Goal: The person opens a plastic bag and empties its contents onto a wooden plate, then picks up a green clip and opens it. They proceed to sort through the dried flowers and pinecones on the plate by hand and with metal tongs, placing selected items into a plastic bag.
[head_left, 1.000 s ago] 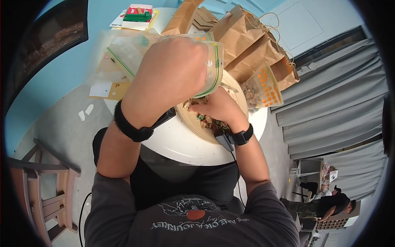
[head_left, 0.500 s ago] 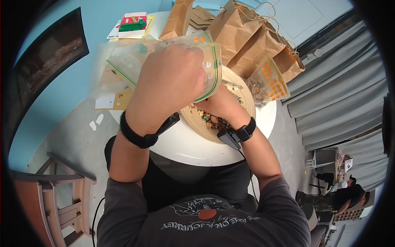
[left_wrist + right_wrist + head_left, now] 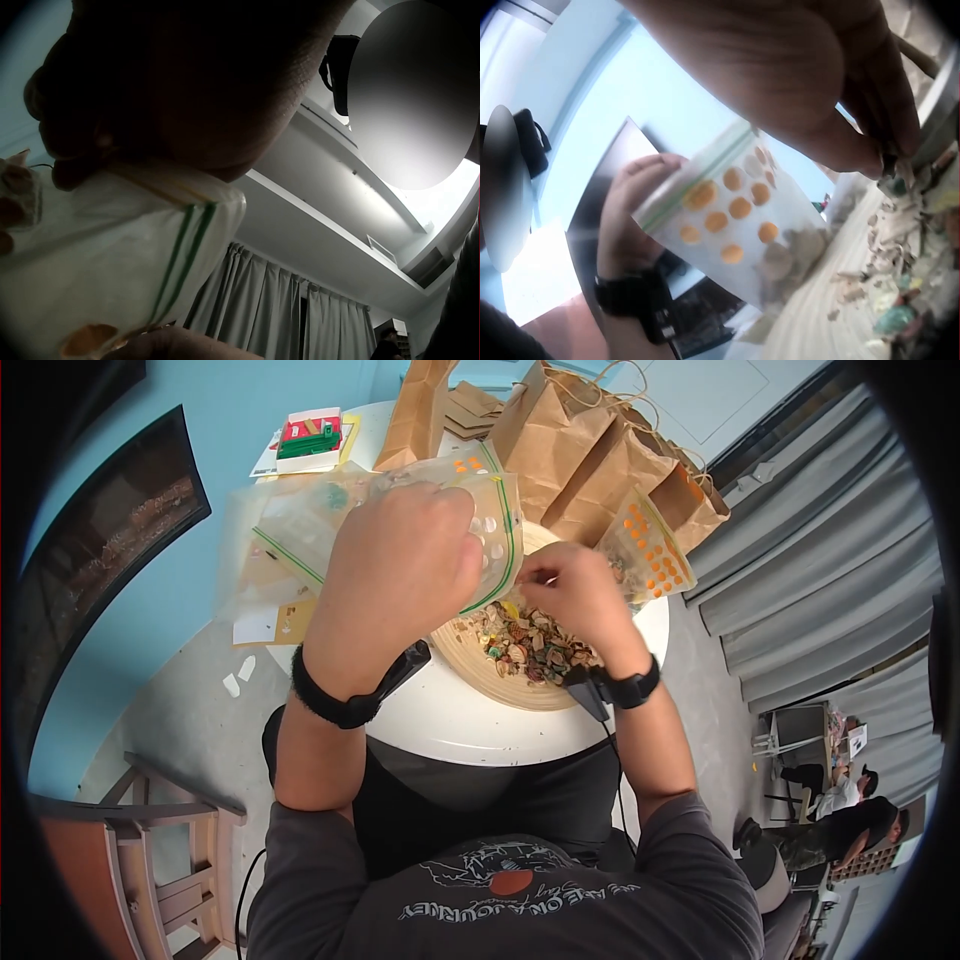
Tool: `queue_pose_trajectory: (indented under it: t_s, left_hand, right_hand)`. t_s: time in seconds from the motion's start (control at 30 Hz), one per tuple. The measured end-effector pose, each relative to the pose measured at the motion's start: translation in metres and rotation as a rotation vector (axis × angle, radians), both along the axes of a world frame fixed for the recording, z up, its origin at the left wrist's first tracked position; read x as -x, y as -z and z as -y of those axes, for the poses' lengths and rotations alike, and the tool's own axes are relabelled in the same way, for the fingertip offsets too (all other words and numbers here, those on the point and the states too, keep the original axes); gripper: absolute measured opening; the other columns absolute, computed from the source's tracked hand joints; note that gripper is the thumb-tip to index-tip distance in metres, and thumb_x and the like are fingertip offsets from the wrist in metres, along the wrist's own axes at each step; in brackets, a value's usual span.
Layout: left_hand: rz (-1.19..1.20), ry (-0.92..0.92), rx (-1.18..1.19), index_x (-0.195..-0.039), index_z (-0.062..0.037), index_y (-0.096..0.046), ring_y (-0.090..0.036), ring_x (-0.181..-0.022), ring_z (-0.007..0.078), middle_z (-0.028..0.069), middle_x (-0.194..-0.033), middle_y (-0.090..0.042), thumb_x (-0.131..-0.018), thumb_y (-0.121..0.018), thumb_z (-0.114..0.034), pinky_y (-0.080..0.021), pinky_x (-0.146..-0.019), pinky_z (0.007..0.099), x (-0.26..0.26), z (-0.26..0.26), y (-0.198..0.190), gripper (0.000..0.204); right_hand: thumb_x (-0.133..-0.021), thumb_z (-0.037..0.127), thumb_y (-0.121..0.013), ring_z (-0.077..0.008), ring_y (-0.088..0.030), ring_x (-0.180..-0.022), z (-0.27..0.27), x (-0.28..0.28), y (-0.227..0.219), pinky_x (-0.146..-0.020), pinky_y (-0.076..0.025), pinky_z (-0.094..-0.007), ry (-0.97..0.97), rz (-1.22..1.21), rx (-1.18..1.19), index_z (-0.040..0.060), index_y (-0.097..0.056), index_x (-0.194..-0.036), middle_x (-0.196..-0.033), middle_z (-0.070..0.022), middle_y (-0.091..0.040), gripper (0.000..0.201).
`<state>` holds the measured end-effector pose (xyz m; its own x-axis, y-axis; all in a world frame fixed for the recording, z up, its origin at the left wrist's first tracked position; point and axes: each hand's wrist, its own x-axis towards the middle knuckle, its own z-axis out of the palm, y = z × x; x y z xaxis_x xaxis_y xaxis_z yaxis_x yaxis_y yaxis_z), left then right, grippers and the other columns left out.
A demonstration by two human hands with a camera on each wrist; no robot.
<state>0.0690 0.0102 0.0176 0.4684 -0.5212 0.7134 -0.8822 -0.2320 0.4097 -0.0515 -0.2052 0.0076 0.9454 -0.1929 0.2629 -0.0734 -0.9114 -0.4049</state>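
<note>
My left hand [image 3: 400, 560] grips the top of a clear zip bag [image 3: 503, 525] with green seal lines. In the right wrist view, orange dots cover this bag [image 3: 739, 208] and its lower part stands by the tray. A round pale tray [image 3: 465, 665] bears a heap of dried, potpourri-like flakes [image 3: 530, 645], brown with green and yellow bits. Over the heap's far side is my right hand [image 3: 585, 600], thumb and fingertips together. It pinches small dried pieces [image 3: 894, 178] close above the heap.
Another dotted bag [image 3: 655, 555] of dried pieces stands right of the tray. Brown paper bags [image 3: 560, 435] line the back of the white table [image 3: 440, 730]. A box with green items [image 3: 310, 440] sits at back left. A wooden chair [image 3: 160, 850] is at left.
My right hand has risen out of the flakes and moved right, now pinching small pieces; more of the heap shows. The left hand keeps its grip on the bag.
</note>
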Motion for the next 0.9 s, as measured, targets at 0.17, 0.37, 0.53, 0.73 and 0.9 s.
queue_pose_trajectory:
  t_s: [0.17, 0.37, 0.53, 0.73, 0.9]
  left_hand:
    - [0.002, 0.006, -0.002, -0.081, 0.0023, -0.062, -0.064, -0.077, 0.0417, 0.0207, -0.079, -0.065, -0.084, -0.062, -0.007, -0.05, -0.07, 0.0505, 0.0, -0.001, -0.001, 0.01]
    - [0.021, 0.009, -0.008, -0.081, 0.002, -0.063, -0.064, -0.078, 0.0414, 0.0203, -0.079, -0.066, -0.084, -0.062, -0.008, -0.049, -0.07, 0.0504, -0.003, -0.003, -0.004, 0.01]
    - [0.023, 0.003, 0.006, -0.08, 0.003, -0.062, -0.063, -0.073, 0.0411, 0.0209, -0.076, -0.065, -0.082, -0.061, -0.007, -0.048, -0.067, 0.0503, -0.009, -0.012, -0.007, 0.01]
    - [0.043, 0.005, -0.012, -0.082, 0.0035, -0.063, -0.063, -0.07, 0.0402, 0.0208, -0.074, -0.064, -0.083, -0.062, -0.007, -0.047, -0.063, 0.0482, -0.014, -0.004, -0.007, 0.011]
    - [0.032, 0.002, -0.019, -0.079, 0.0031, -0.062, -0.063, -0.072, 0.0417, 0.0212, -0.076, -0.064, -0.085, -0.062, -0.009, -0.048, -0.066, 0.0498, -0.004, 0.004, -0.01, 0.013]
  right_hand:
    - [-0.088, 0.002, -0.079, -0.0174, -0.075, -0.08, -0.015, 0.011, -0.049, -0.07, -0.061, -0.0314, -0.04, 0.499, -0.356, -0.0017, -0.079, -0.101, -0.098, -0.0098, -0.076, 0.014]
    - [-0.09, 0.006, -0.082, -0.0161, -0.076, -0.086, -0.033, -0.011, -0.049, -0.072, -0.06, -0.0288, -0.155, 0.451, -0.227, -0.0016, -0.079, -0.108, -0.103, -0.0117, -0.078, 0.02]
    - [-0.089, 0.01, -0.083, -0.0189, -0.076, -0.081, -0.014, 0.017, -0.053, -0.071, -0.059, -0.0316, 0.114, 0.224, -0.172, -0.0004, -0.08, -0.11, -0.095, -0.0133, -0.079, 0.023]
    - [-0.074, 0.02, -0.089, -0.0315, -0.075, -0.093, 0.033, 0.061, -0.016, -0.084, -0.059, -0.0397, 0.173, -0.382, 0.106, 0.0025, -0.078, -0.118, -0.104, -0.0187, -0.078, 0.049]
    - [-0.068, 0.013, -0.089, -0.0332, -0.073, -0.089, 0.042, 0.064, 0.006, -0.081, -0.059, -0.0416, 0.102, -0.437, 0.107, 0.0057, -0.077, -0.117, -0.098, -0.0157, -0.076, 0.051]
